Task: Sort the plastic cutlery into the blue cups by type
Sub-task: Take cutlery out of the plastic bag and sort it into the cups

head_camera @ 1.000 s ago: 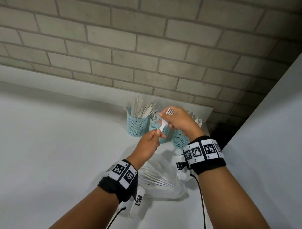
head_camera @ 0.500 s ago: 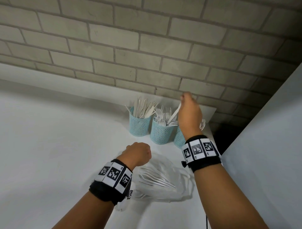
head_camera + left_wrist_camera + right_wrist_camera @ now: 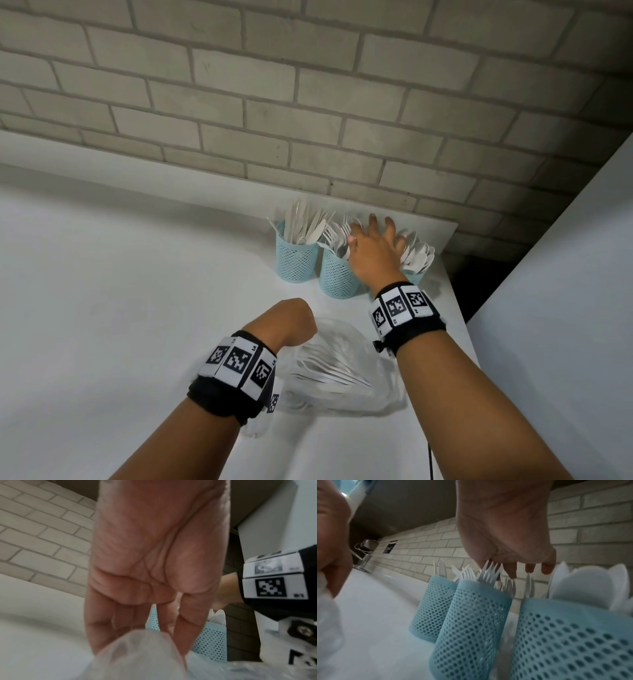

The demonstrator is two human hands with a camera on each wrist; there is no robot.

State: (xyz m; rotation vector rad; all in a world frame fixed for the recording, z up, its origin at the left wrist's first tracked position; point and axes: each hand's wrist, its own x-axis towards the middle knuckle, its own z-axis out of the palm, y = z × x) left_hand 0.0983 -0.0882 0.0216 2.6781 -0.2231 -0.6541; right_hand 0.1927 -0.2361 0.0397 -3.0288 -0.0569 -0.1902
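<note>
Three blue mesh cups stand at the counter's back right: knives in the left cup (image 3: 296,262), forks in the middle cup (image 3: 337,275) (image 3: 471,622), spoons in the right cup (image 3: 418,265) (image 3: 573,635). My right hand (image 3: 371,236) (image 3: 522,568) hovers open just over the fork tines (image 3: 489,572), fingers spread and holding nothing. My left hand (image 3: 293,320) (image 3: 154,622) points down at the clear plastic bag (image 3: 339,373) (image 3: 142,655) of white cutlery and appears to pinch its raised top; its fingertips are hidden behind the plastic.
The white counter (image 3: 120,291) stretches to the left. A brick wall (image 3: 308,102) runs close behind the cups. A white panel (image 3: 565,308) rises on the right, with a dark gap (image 3: 466,284) beside the counter's edge. A faucet (image 3: 363,555) shows far left.
My right hand took a white fork from the left, carried it to the middle cup and let it go. My left hand dropped to the bag.
</note>
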